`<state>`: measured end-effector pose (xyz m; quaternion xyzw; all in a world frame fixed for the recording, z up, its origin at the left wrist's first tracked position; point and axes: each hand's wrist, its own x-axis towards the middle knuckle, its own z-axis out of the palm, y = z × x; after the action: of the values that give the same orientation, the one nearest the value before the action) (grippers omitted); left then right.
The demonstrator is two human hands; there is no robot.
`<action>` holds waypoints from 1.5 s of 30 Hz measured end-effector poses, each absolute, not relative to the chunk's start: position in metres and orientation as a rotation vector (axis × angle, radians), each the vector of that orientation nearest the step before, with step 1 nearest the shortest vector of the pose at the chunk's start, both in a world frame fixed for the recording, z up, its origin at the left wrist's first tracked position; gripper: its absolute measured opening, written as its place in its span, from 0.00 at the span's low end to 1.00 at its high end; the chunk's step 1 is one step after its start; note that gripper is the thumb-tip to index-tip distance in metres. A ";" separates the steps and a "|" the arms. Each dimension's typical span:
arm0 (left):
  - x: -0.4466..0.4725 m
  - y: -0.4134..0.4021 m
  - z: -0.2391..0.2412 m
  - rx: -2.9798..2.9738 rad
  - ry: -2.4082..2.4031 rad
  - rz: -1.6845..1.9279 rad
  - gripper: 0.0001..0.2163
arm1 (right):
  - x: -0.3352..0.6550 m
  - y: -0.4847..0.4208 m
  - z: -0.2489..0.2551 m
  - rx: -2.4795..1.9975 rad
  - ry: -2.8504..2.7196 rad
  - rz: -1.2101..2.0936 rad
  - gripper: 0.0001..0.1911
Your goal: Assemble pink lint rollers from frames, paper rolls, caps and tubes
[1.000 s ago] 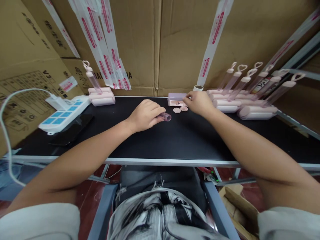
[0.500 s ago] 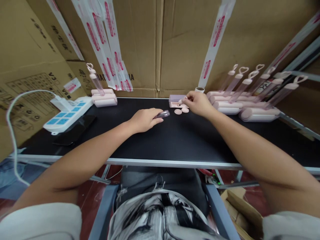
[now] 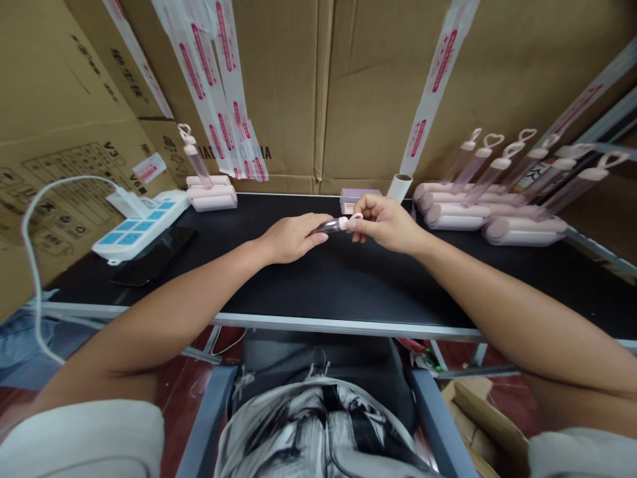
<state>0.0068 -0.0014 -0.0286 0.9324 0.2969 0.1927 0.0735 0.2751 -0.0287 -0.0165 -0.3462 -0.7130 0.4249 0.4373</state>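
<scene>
My left hand (image 3: 293, 239) is closed around a clear, purplish tube handle (image 3: 330, 226), held low over the black table. At the tube's right end, my right hand (image 3: 391, 224) pinches a pink heart-loop cap (image 3: 355, 218). The cap meets the tube's end; whether it is seated I cannot tell. Behind my right hand lies a pink and purple roller casing (image 3: 350, 195), partly covered by the fingers. A white paper-core roll (image 3: 399, 187) leans beside it. The small pink discs that lay near the casing are hidden now.
Several pink lint rollers (image 3: 458, 218) with upright handles stand at the right back, and one lint roller (image 3: 213, 198) at the left back. A power strip (image 3: 142, 226) with a white cable and a black phone (image 3: 152, 255) lie at the left. Cardboard (image 3: 368, 86) walls the back edge.
My right hand has brought the heart-loop cap left and toward me, from the casing to the tube's end. My left hand still holds the tube. The view has shifted slightly.
</scene>
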 end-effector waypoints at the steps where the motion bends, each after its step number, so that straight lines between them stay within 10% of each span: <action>1: 0.006 -0.002 -0.028 2.803 0.895 0.581 0.25 | 0.274 -0.029 -0.017 -0.855 -1.762 1.076 0.32; 17: 0.004 -0.013 -0.014 2.919 0.923 0.469 0.18 | 0.268 -0.037 -0.027 -0.899 -1.931 0.729 0.25; 33: 0.005 -0.014 -0.017 3.106 1.066 0.365 0.18 | 0.249 -0.040 -0.040 -0.962 -1.561 1.260 0.31; 45: 0.003 0.028 -0.008 1.848 0.597 1.395 0.35 | 0.280 -0.028 0.004 -0.880 -1.464 1.211 0.28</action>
<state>0.0031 0.0284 -0.0079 0.7192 0.2325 0.5427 0.3665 0.2801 -0.0279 0.0045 -0.3639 -0.6055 0.5009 0.5000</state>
